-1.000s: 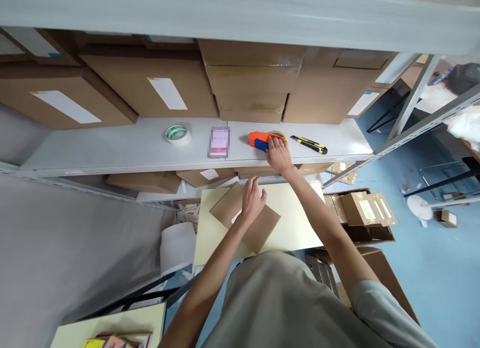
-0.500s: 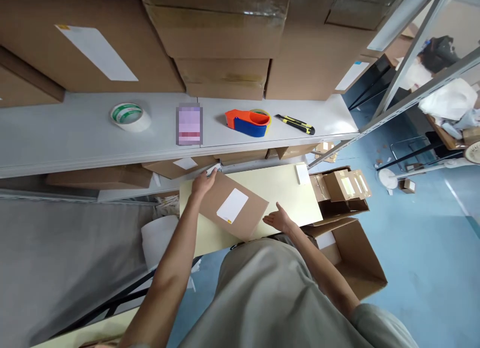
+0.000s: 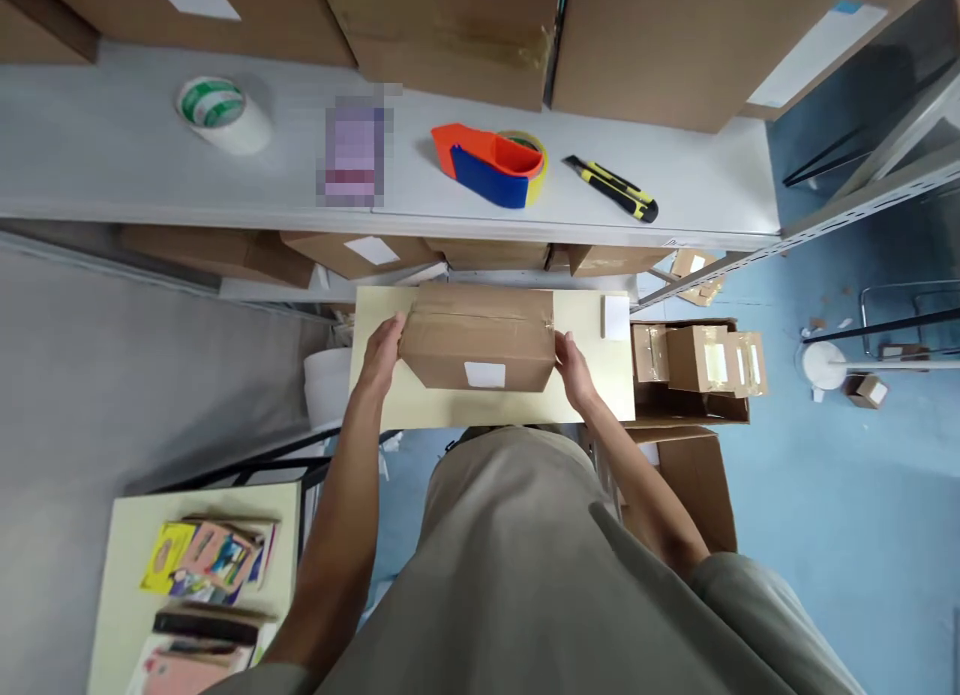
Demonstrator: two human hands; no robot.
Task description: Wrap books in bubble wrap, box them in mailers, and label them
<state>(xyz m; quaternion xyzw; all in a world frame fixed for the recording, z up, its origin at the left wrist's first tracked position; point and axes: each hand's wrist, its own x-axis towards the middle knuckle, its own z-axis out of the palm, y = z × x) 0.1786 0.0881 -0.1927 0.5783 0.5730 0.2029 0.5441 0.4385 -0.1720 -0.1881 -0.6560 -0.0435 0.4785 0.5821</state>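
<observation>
— What have you got in your hands?

— A brown cardboard box (image 3: 480,337). My left hand (image 3: 381,358) is flat against its left end and my right hand (image 3: 576,367) against its right end, fingers wrapped on the edges, so I am gripping it between the two. It has clear tape along the top seam and a small white label (image 3: 484,374) on the side facing me.

— Where is the box?

— Over the pale yellow table (image 3: 390,400) right in front of me, roughly at its middle. Whether it rests on the surface or is lifted just off it, I cannot tell.

— Anything else close by?

— Nearest to me, low on the left, a second pale table (image 3: 120,535) with a stack of colourful booklets (image 3: 202,555). On the far right corner of my table lies a small white card (image 3: 616,316). Just right of the table, on the blue floor, there is an open carton (image 3: 690,395) with small taped boxes (image 3: 697,358) in it.

— And further out?

— A grey shelf (image 3: 112,165) runs across beyond the table. On it, from left to right: a roll of tape with green print (image 3: 217,112), an orange and blue tape dispenser (image 3: 491,163), and a yellow and black utility knife (image 3: 611,186). Behind those, large brown cartons (image 3: 450,25) stand along the back of the shelf.
</observation>
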